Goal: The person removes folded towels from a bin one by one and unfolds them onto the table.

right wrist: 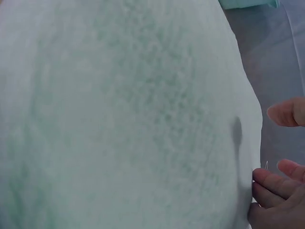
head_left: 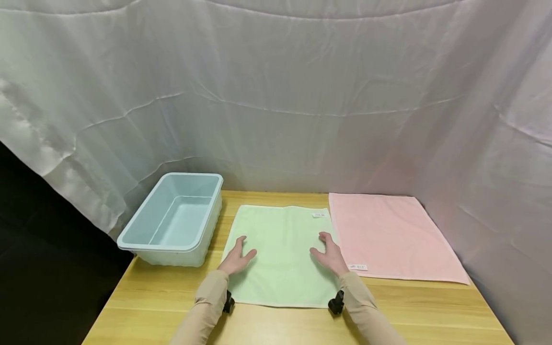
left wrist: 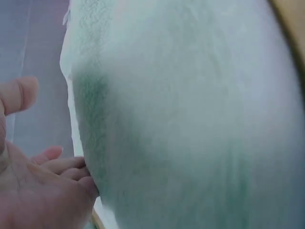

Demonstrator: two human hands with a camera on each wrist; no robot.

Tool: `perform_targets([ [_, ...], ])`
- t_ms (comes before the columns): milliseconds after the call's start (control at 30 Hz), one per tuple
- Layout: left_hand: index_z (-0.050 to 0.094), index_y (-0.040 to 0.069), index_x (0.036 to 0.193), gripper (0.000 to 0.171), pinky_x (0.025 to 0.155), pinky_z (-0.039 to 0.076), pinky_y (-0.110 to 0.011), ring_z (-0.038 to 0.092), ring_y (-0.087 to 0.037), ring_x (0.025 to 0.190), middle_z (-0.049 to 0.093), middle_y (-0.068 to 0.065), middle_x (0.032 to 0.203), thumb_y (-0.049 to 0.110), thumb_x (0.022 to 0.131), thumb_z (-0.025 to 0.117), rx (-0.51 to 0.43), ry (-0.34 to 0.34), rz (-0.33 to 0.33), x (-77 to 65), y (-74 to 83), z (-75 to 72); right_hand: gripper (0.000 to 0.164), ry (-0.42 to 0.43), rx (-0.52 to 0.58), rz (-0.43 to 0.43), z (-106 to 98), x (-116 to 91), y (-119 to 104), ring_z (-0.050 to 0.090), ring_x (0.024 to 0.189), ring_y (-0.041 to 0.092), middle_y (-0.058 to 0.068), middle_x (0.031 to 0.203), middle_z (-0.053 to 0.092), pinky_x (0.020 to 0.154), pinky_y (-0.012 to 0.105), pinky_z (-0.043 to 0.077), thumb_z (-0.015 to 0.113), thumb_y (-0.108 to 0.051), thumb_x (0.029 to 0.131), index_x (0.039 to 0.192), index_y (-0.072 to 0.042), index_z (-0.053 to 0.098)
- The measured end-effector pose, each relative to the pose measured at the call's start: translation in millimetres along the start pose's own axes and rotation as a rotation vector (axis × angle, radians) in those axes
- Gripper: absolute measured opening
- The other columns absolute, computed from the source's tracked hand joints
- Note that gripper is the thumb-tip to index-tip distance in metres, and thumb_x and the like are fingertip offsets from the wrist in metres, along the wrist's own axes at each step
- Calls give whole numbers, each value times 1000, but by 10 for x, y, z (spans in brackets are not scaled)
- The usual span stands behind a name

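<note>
A pale green towel [head_left: 282,258] lies spread flat on the wooden table, a small white label [head_left: 319,215] at its far right corner. Over its left side is my left hand [head_left: 237,257], thumb apart from the loosely bent fingers. My right hand [head_left: 330,254] mirrors it over the right side. Neither hand holds anything. In the left wrist view the fingertips [left wrist: 86,179] reach the towel's edge; in the right wrist view the fingertips [right wrist: 259,186] do likewise. Whether they touch the cloth, I cannot tell.
A light blue plastic bin [head_left: 207,235] stands at the table's left. To the right lies a flat pink towel [head_left: 392,237] with a white label, its left edge beside the green one. Grey curtains [head_left: 276,96] hang behind and at the sides of the wooden table [head_left: 276,328].
</note>
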State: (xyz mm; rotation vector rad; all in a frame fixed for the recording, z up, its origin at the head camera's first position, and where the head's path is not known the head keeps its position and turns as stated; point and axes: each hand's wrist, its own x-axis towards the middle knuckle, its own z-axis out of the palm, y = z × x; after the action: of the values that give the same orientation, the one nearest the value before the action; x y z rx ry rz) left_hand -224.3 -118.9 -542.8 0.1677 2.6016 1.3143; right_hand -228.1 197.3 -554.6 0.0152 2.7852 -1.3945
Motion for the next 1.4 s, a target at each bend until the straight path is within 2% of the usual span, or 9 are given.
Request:
perform_targets([
  [467,13,-7,156,71,117,32,-63,31,-56,143,24,-39,158,26,105,50,-17,23,-65,124,22,3,71,-18,-7,-11,34,144,85,38,143,50,29,157,37,120,60,32,64,-20,95,152,2,27],
  [1033,12,-3,157,72,121,29,-61,26,-52,148,19,-30,164,28,105,50,-60,23,-63,292,-28,-10,74,-30,-3,-8,29,360,124,33,146,48,27,159,34,122,59,29,61,-21,95,154,1,22],
  [1400,12,-4,157,71,121,28,-61,25,-52,148,18,-31,164,28,105,49,-85,32,-55,386,-39,-32,76,-37,21,4,13,461,153,32,146,49,25,161,33,121,61,29,59,-22,97,156,1,17],
])
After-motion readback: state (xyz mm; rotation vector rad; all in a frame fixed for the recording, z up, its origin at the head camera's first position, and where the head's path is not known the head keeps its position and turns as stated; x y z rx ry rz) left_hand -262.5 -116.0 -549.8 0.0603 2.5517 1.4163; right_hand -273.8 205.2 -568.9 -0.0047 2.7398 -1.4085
